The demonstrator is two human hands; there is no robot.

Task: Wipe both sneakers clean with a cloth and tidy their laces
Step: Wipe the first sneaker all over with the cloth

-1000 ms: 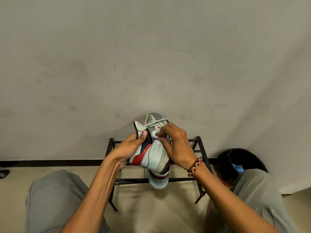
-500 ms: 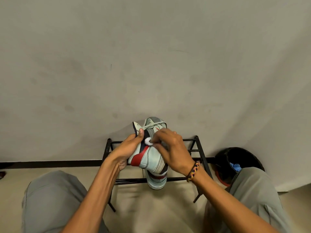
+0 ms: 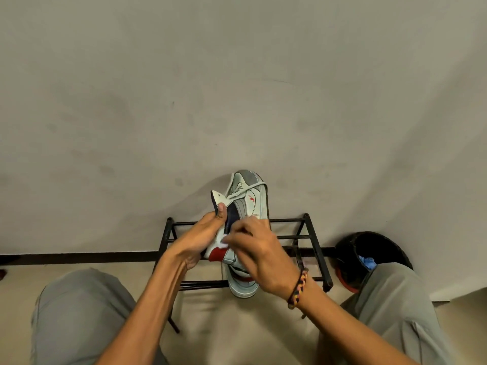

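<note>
Two sneakers in view: one sneaker held up in front of the wall, white and grey with a red logo and a red and navy side panel; a second sneaker resting on the rack below it, only its pale toe and sole edge showing under the right hand. One black metal rack on the floor against the wall. One small white cloth, seen as a wad at the fingertips. One grey lace crossing the upper part of the held sneaker. One dark bin to the right of the rack, with something blue inside. Two hands, two knees in grey trousers at the lower corners. Left hand wraps the held sneaker from the left side, thumb lying up along the navy collar, fingers curled behind the shoe. Right hand has its fingers bunched together and pinches the cloth, pressing it against the sneaker's side just above the red panel; the fingers look motion-blurred. A braided bracelet in red, yellow and black sits on the right wrist
</note>
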